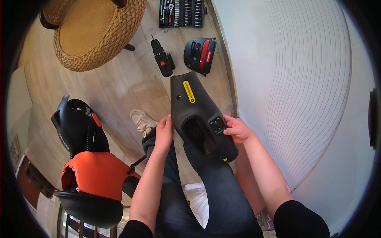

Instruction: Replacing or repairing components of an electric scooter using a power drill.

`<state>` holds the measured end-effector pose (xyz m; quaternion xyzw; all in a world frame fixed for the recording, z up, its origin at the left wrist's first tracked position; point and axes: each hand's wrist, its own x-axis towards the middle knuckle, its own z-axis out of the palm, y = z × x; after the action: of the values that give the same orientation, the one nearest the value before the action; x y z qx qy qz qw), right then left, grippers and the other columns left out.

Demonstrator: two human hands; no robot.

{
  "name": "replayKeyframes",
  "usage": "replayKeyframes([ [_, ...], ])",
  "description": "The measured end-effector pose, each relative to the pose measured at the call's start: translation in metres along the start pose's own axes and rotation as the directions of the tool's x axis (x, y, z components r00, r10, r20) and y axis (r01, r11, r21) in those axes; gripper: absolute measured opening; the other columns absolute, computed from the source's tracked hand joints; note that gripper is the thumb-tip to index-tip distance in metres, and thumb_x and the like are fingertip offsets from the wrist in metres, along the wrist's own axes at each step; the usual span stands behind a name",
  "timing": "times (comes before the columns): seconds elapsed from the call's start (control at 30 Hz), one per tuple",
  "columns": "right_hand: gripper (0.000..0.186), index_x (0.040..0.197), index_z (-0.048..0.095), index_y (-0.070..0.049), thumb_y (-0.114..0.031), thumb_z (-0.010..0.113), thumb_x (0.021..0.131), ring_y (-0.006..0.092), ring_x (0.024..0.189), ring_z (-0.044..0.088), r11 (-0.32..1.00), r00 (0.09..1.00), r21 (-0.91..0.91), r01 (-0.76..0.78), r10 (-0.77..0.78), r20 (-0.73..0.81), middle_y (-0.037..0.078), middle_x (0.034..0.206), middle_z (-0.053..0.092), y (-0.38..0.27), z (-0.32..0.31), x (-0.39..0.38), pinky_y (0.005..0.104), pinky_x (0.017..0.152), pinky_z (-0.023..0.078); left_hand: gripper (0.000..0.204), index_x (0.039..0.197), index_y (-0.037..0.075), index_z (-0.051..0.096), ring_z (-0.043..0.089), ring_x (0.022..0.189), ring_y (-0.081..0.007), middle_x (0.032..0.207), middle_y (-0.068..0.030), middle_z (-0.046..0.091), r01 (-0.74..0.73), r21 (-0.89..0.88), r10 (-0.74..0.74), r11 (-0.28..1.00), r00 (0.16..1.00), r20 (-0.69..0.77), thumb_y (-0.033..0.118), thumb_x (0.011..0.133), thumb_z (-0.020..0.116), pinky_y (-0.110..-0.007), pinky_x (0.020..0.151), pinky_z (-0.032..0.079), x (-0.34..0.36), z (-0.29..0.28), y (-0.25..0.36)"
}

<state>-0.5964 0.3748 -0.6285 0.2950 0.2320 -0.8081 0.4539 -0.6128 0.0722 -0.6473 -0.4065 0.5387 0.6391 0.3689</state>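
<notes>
A long black plastic cover (183,112) is held up over my knees, between my two hands. It carries a yellow label strip (189,92), a small round hole, a dark glossy display window (199,135) and a square button pad (217,124). My left hand (164,133) grips its left edge, with the fingers partly hidden. On the other side, my right hand (238,131) is closed on the edge beside the button pad, its thumb on top. Whatever lies under the cover is hidden.
A cordless drill (162,58), a black shell with a red strip (200,55) and an open socket set (182,14) lie ahead on the floor. An orange and black plastic vehicle body (101,174) stands left. A woven stool (85,33) is far left; a white wall (254,47) borders the right.
</notes>
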Motion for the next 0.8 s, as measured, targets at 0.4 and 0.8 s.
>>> replayKeyframes([
  [0.4, 0.076, 0.148, 0.038, -0.004, -0.004, 0.078, 0.083, 0.0224, 0.122, 0.060, 0.985, 0.998, 0.168, -0.033, 0.025, 0.051, 0.011, 0.135, 0.060, 0.014, 0.012, 0.022, 0.0391, 0.106, 0.049, 0.027, 0.101, 0.003, 0.062, 0.042, 0.067, -0.0051, 0.077, 0.0053, 0.052, -0.153, -0.186, 0.143, 0.971, 0.988, -0.067, 0.023, 0.106, 0.044, -0.021, 0.062, 0.037, 0.009, -0.022, 0.018],
  [0.8, 0.080, 0.148, 0.039, -0.002, -0.008, 0.081, 0.080, 0.0253, 0.125, 0.059, 0.986, 0.999, 0.161, -0.046, 0.042, 0.031, 0.013, 0.137, 0.059, 0.018, 0.015, 0.014, 0.0408, 0.108, 0.046, 0.013, 0.105, 0.005, 0.048, 0.043, 0.069, -0.0074, 0.079, 0.0002, 0.054, -0.471, -0.003, 0.471, 0.882, 0.882, 0.001, 0.015, 0.103, 0.056, -0.022, 0.063, 0.036, -0.013, -0.028, 0.088],
])
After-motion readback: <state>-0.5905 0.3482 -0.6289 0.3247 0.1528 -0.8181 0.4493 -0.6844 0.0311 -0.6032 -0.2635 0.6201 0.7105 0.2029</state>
